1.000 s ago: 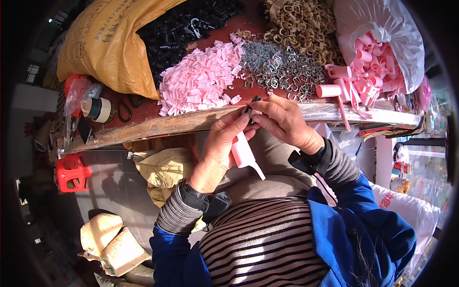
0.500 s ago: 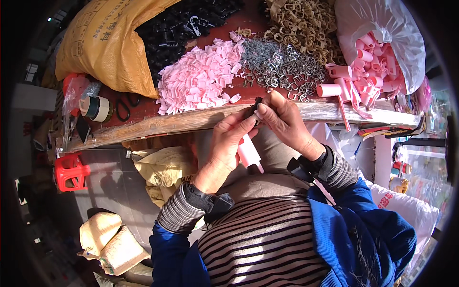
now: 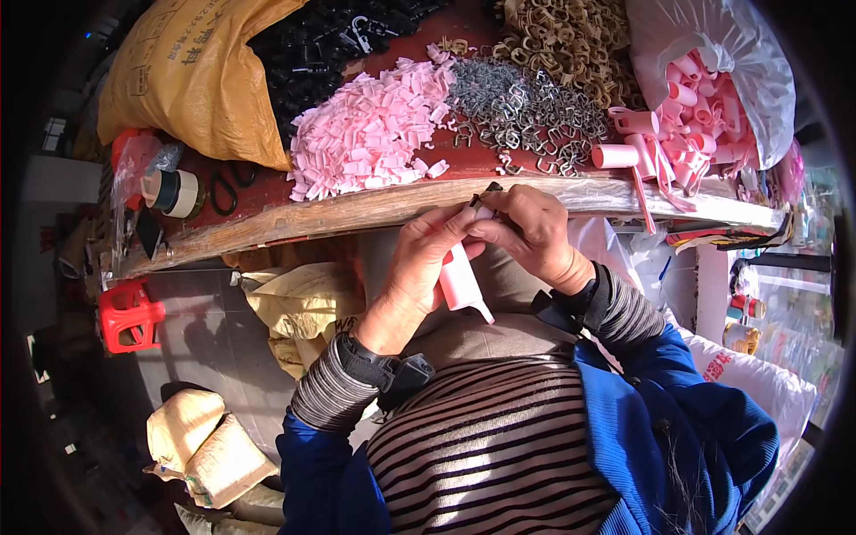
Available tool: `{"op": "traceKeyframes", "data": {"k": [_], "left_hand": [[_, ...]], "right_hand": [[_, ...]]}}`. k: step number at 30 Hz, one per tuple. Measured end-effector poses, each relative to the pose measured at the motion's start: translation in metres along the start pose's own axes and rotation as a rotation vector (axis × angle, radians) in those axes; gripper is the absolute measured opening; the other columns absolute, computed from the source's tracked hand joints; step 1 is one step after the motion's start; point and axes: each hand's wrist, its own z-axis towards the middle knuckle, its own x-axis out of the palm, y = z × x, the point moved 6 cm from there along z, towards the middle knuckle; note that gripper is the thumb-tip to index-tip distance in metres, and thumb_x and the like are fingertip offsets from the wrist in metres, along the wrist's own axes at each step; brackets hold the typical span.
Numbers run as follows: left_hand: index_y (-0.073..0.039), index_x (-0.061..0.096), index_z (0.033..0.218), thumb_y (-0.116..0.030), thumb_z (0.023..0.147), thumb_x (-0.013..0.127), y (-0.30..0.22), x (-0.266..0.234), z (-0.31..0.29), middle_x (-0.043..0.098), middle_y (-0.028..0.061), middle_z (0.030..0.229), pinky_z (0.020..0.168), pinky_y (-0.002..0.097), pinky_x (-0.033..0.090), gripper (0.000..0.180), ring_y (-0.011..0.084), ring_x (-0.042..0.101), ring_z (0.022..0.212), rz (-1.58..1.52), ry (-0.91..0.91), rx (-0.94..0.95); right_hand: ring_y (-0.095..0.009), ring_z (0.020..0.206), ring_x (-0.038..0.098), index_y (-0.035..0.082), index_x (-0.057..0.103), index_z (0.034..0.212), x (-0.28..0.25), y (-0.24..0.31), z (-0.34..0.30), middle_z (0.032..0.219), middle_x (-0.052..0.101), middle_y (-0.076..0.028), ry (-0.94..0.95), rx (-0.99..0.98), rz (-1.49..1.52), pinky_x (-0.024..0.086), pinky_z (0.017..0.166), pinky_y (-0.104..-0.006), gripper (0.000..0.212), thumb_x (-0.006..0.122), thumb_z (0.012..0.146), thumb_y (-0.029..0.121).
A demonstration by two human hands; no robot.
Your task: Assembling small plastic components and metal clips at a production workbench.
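My left hand [image 3: 417,260] is closed around a pink plastic tube-like piece [image 3: 459,282], whose narrow tail points down over my lap. At the top of that piece, by my left thumb and forefinger, sits a small black part [image 3: 491,188]. My right hand [image 3: 535,234] pinches at this same spot with thumb and curled fingers, touching the black part. Fingers partly cover where the pink and black pieces meet, so I cannot tell how they join. Both hands are just in front of the wooden table edge [image 3: 357,206].
On the red tabletop lie heaps of pink tabs [image 3: 370,134], metal rings [image 3: 535,116], tan hooks [image 3: 571,45] and black parts [image 3: 312,53]. Pink tubes [image 3: 615,157] spill from a clear bag [image 3: 749,71] at right. A yellow sack [image 3: 196,89] and red stool [image 3: 130,318] are at left.
My right fingers have shifted and curled at the top of the piece. The black part now shows less. More of the pink piece is visible below my left hand.
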Motion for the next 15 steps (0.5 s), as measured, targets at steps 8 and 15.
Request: {"op": "traceKeyframes", "data": {"k": [8, 15], "left_hand": [[-0.004, 0.059, 0.094, -0.023, 0.078, 0.061, 0.008, -0.001, 0.001, 0.059, 0.0018, 0.084, 0.064, 0.0221, 0.049, 0.025, 0.0091, 0.057, 0.074, 0.035, 0.048, -0.110], [-0.003, 0.059, 0.093, -0.020, 0.078, 0.060, 0.009, -0.001, 0.001, 0.059, 0.0024, 0.081, 0.060, 0.0221, 0.048, 0.022, 0.0096, 0.056, 0.069, 0.007, 0.012, -0.085]], "right_hand": [[-0.021, 0.053, 0.052, 0.004, 0.056, 0.074, -0.003, 0.009, 0.000, 0.061, 0.051, -0.005, 0.046, -0.147, -0.228, 0.041, 0.047, -0.0298, 0.030, 0.072, 0.058, 0.024], [-0.022, 0.057, 0.053, 0.003, 0.054, 0.080, 0.003, 0.000, -0.010, 0.065, 0.051, -0.007, 0.069, -0.030, -0.131, 0.042, 0.049, -0.0308, 0.035, 0.071, 0.062, 0.028]]}}
